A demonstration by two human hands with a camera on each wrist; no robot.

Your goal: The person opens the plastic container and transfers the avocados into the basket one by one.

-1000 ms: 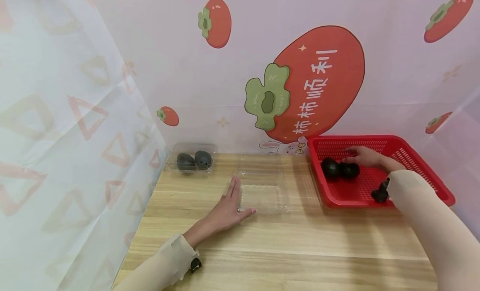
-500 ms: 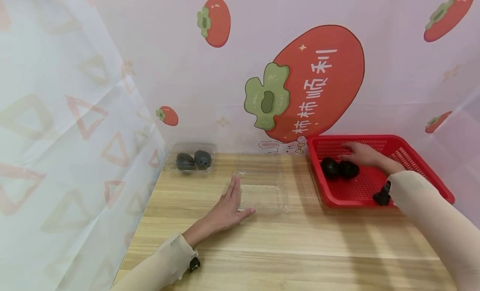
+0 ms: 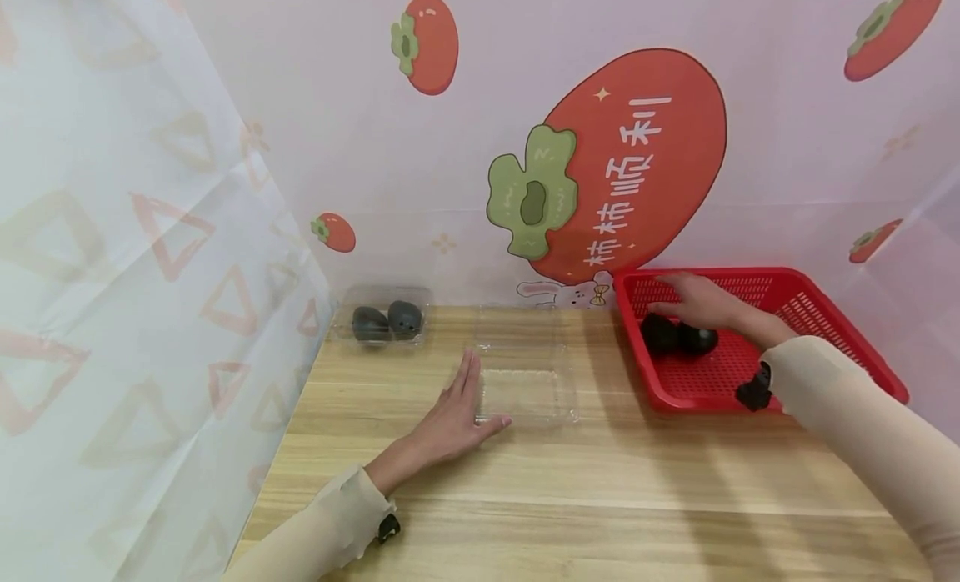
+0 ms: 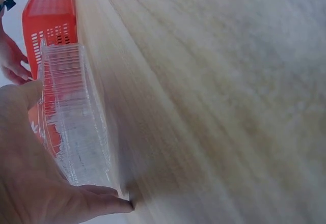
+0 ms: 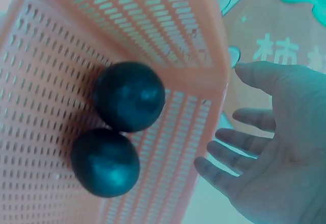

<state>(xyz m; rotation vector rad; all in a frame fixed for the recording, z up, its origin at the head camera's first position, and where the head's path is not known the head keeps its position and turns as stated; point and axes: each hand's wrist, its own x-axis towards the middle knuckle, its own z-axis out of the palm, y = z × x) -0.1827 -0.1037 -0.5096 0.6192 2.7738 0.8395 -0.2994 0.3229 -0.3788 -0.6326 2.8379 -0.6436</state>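
Observation:
My left hand (image 3: 453,423) touches the side of a hinged clear plastic clamshell box (image 3: 520,396), fingers straight along its left edge and thumb along the front. The box's lid is lifted back, and no contents show in it. In the left wrist view, thumb and fingers lie about the box wall (image 4: 76,127). Over the back left of the red basket (image 3: 675,403) hovers my right hand (image 3: 697,301), fingers spread and holding nothing. Below it sit two dark rounded fruits, avocado-like; the right wrist view shows one fruit (image 5: 129,96) touching the other fruit (image 5: 105,163).
At the table's back left stands another clear clamshell (image 3: 416,340) with two dark fruits (image 3: 371,324) inside. A printed sheet (image 3: 450,165) with persimmon drawings forms the back wall. Pale wood table (image 3: 555,490) extends in front of the box and basket.
My right hand has shifted left across the basket, now above the two dark fruits. The left hand and the clamshell beside it have stayed in place.

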